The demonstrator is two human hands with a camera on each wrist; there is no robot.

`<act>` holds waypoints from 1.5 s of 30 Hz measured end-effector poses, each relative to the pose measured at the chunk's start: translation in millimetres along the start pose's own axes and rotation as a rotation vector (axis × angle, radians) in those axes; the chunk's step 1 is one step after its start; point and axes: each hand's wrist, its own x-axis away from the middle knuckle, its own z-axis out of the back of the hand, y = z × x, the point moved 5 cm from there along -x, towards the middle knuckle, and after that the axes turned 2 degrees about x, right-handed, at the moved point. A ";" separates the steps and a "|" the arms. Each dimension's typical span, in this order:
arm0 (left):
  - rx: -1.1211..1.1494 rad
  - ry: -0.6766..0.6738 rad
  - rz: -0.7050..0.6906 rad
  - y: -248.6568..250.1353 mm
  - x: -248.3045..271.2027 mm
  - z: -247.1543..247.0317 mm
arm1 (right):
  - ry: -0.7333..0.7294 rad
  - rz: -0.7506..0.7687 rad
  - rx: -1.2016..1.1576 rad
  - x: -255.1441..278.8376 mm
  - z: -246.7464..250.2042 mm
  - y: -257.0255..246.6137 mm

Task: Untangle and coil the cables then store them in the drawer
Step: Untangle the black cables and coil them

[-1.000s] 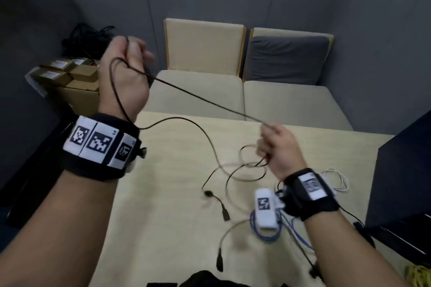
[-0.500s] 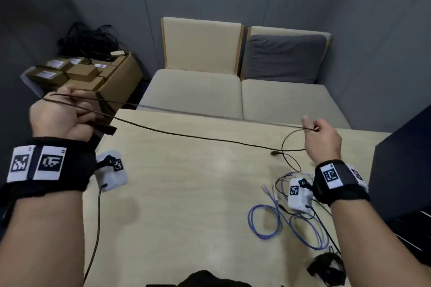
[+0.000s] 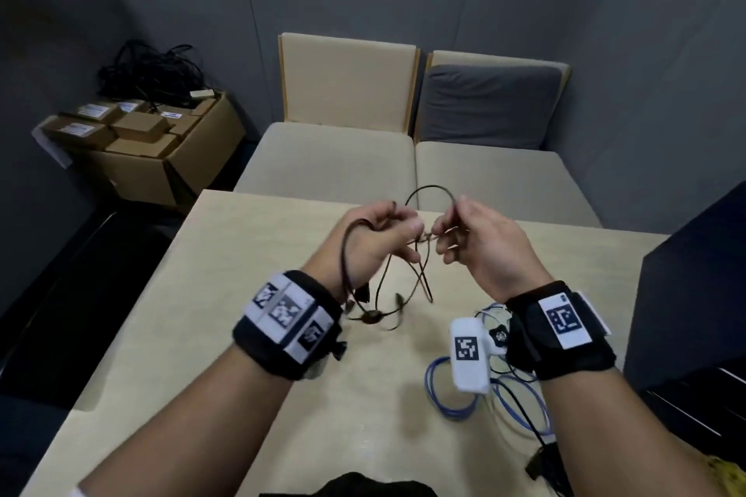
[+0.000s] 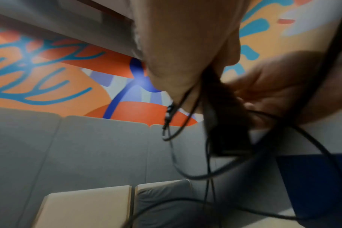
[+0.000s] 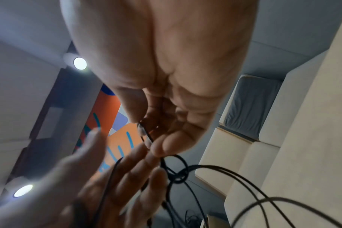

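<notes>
A thin black cable (image 3: 430,190) hangs in loops between both hands above the middle of the wooden table (image 3: 181,335). My left hand (image 3: 375,230) grips several loops of it, and one loop (image 3: 345,254) runs round the back of the hand. My right hand (image 3: 464,230) pinches the cable (image 5: 145,134) between thumb and fingers, close to the left. The cable's plug ends (image 3: 397,301) dangle below the hands. In the right wrist view a small knot-like loop (image 5: 178,172) sits just under the fingertips. A blue cable (image 3: 448,395) and further black cables lie on the table at the right.
A dark cabinet (image 3: 694,315) stands at the right edge of the table. Two cushioned seats (image 3: 403,157) are behind the table. A cardboard box (image 3: 161,145) with small boxes and a black cable heap (image 3: 153,73) sits at the back left.
My hands were spread wide apart with the black cable stretched between them. They have come together over the table's middle, and the cable now hangs in loops.
</notes>
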 end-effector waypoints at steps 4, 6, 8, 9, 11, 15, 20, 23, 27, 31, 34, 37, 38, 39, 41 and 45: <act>-0.072 0.038 -0.070 -5.6 -1.7 -11.7 | -0.058 0.034 -0.035 9.8 -6.2 -1.1; -0.069 0.056 -0.075 -8.0 -3.9 -9.1 | -0.022 0.058 -0.061 11.8 -4.2 -2.7; -0.095 0.036 -0.088 -8.3 -3.6 -8.7 | 0.012 0.073 -0.085 12.7 -3.0 -4.0; -0.107 0.027 -0.096 -8.6 -3.5 -8.4 | 0.022 0.073 -0.119 12.9 -3.1 -4.5; -0.106 0.036 -0.105 -8.7 -3.4 -5.3 | 0.039 0.070 -0.182 13.2 -4.5 -5.4; -0.072 -0.018 -0.077 -7.7 -5.9 -2.6 | 0.085 0.086 -0.208 14.5 -5.5 -5.3; 0.086 -0.059 -0.019 -11.0 -9.4 -0.5 | 0.072 0.102 -0.185 16.5 -6.4 -2.0; 0.206 -0.067 -0.005 -13.2 -9.7 0.4 | -0.072 0.127 0.133 19.1 -7.0 2.0; 0.156 -0.097 -0.018 -12.5 -9.4 -2.7 | -0.112 0.118 0.298 21.2 -8.1 1.6; 0.138 -0.079 -0.017 -14.4 -9.6 -2.6 | -0.063 0.081 0.365 18.5 -9.2 0.3; 0.228 -0.093 0.003 -13.0 -8.0 -6.9 | -0.039 -0.023 0.198 17.7 -12.5 6.2; 0.155 -0.043 -0.011 -15.6 -6.4 -6.7 | 0.073 0.020 0.281 19.7 -12.5 4.7; 0.084 -0.029 -0.047 -15.9 -7.2 -5.7 | 0.136 0.094 0.447 21.6 -9.8 1.4; 0.007 -0.025 -0.085 -15.1 -8.5 -4.8 | 0.173 0.183 0.634 24.5 -10.1 -4.0; -0.110 -0.047 -0.128 -13.4 -11.1 -3.6 | 0.114 0.396 0.867 29.7 -18.5 -14.2; -0.214 -0.103 -0.114 -12.4 -14.1 -4.2 | 0.017 0.581 1.001 27.4 -23.0 -21.0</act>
